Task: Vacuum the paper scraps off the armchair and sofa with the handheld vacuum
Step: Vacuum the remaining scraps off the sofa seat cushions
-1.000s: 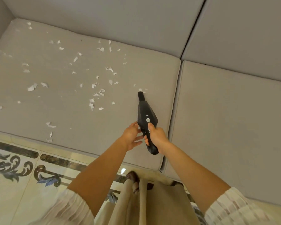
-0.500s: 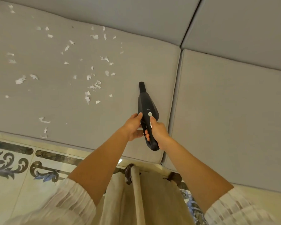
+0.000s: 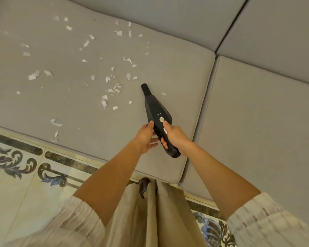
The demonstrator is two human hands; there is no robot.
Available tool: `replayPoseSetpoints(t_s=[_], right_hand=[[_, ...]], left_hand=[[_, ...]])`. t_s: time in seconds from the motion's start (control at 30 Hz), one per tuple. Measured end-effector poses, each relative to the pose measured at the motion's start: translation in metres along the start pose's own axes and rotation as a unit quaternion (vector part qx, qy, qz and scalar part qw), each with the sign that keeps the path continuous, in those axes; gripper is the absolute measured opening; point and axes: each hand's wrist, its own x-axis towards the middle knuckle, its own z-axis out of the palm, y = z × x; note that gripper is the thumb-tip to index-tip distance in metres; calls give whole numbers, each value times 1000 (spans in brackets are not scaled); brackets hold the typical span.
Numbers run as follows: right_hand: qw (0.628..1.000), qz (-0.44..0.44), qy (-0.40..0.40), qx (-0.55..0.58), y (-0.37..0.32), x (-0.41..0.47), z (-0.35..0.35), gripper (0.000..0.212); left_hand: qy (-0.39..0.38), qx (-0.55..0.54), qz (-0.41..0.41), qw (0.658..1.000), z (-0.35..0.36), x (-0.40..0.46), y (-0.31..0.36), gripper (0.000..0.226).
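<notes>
matt black plastic vacuum, woven grey sofa

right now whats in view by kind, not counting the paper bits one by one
handheld vacuum: 1
hands on it: 2, left hand and right hand
seat cushions: 2, the littered cushion and the bare cushion
paper scraps: too many to count
total: 5, plus scraps

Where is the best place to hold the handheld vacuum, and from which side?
By the narrow rear handle of the handheld vacuum, from behind, as the right hand does: thumb near the round button, nozzle pointing away toward the paper scraps.
</notes>
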Motion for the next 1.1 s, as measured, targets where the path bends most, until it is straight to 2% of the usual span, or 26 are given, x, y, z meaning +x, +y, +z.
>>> replayPoseSetpoints(t_s=[0.23, 0.37, 0.67, 0.87, 1.1], right_hand=[[999, -14, -23, -37, -50, 31, 24, 53], [999, -24, -22, -36, -55, 39, 30, 54], [999, -13, 15, -31, 20, -11, -2, 54], [998, -3, 57, 11, 65, -39, -12, 52], [999, 0, 33, 39, 66, -39, -34, 49]], left_hand=[[55, -48, 24, 997, -24, 23, 36, 39], [58, -54, 29, 996, -30, 24, 44, 36], [-25, -37, -32, 998, 2, -17, -12, 31], [-49, 2, -43, 998, 29, -31, -45, 33], [-50, 2, -32, 998, 42, -31, -48, 22]])
